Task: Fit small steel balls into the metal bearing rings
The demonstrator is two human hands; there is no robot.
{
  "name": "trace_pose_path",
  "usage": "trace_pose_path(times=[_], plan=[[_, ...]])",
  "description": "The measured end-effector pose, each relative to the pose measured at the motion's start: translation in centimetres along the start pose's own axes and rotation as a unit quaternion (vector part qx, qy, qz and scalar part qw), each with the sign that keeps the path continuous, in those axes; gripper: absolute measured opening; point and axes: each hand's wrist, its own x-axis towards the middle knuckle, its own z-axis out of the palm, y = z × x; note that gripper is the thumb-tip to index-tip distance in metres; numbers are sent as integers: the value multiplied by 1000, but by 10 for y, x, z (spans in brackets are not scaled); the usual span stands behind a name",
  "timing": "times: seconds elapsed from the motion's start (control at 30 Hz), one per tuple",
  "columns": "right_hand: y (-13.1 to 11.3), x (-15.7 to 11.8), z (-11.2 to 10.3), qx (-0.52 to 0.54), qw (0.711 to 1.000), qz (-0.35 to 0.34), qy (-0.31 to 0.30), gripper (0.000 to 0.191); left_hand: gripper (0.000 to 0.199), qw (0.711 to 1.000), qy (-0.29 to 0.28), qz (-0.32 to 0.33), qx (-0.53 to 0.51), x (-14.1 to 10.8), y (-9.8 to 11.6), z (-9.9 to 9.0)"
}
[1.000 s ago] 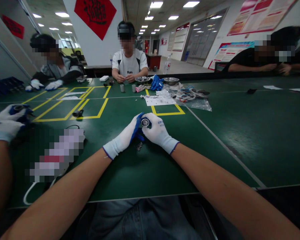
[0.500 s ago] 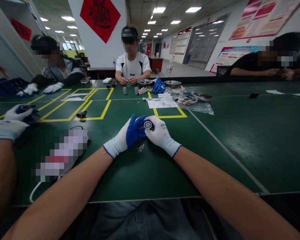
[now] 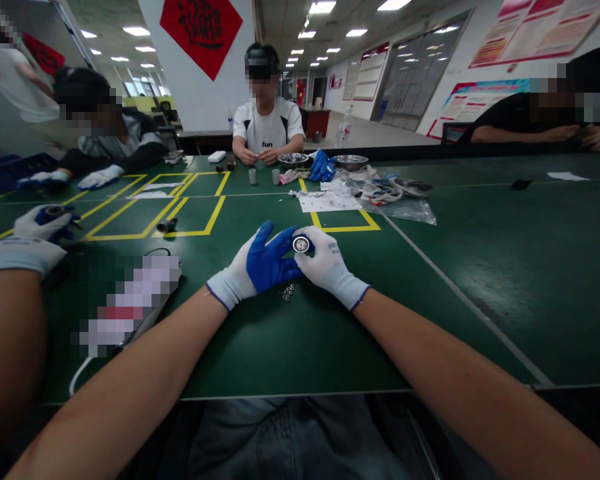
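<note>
My right hand (image 3: 325, 259), in a white glove, is closed around a small round metal part (image 3: 301, 245). Its ringed end face is turned toward me, and the rest is hidden in the fingers. My left hand (image 3: 267, 263) is beside it with the blue palm side showing. The left thumb is raised and the fingers stretch out toward the part; their tips meet the right hand, and I cannot tell whether they touch the part. Just below both hands, several small metal rings or nuts (image 3: 287, 292) lie in a loose pile on the green table (image 3: 300, 347).
A power strip (image 3: 135, 297), partly blurred out, lies left of my forearm. A dark fitting (image 3: 167, 225) rests by yellow tape. Farther back are metal bowls (image 3: 351, 160), blue gloves (image 3: 323, 165), plastic bags (image 3: 405, 200) and small cups (image 3: 253, 176). A co-worker's gloved hand (image 3: 40, 223) holds a dark part at left.
My left thumb and fingers have spread apart, showing more of the blue palm. My right hand keeps its hold on the round metal part. The view has shifted slightly.
</note>
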Motion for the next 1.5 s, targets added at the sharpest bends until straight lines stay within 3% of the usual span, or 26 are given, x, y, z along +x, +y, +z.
trace_pose_path(times=[0.27, 0.4, 0.5, 0.6, 0.7, 0.83, 0.97, 1.17, 1.5], plan=[[-3, 2, 2, 13, 1000, -14, 11, 25, 73, 999, 15, -2, 39, -3, 15, -6], [-3, 3, 0, 22, 999, -27, 27, 27, 50, 976, 131, 61, 164, -1, 21, -8], [-3, 4, -3, 15, 998, -22, 48, 26, 29, 926, 196, 114, 300, -6, 23, -3], [-5, 6, -6, 17, 997, -5, 76, 22, 20, 856, 154, 112, 480, -17, 25, 9], [-6, 7, -7, 21, 994, -5, 107, 20, 32, 778, 69, 47, 622, -27, 27, 20], [-5, 8, -5, 12, 993, -20, 115, 18, 64, 678, 32, -27, 734, -32, 26, 26], [-3, 6, -3, 20, 996, -19, 83, 19, 78, 632, 21, -63, 772, -31, 25, 27], [-7, 7, -4, 13, 998, -45, 47, 18, 64, 638, 29, -62, 767, -28, 26, 28], [-8, 8, -5, -9, 999, -53, 5, 18, 39, 709, 2, -25, 705, -28, 23, 17]])
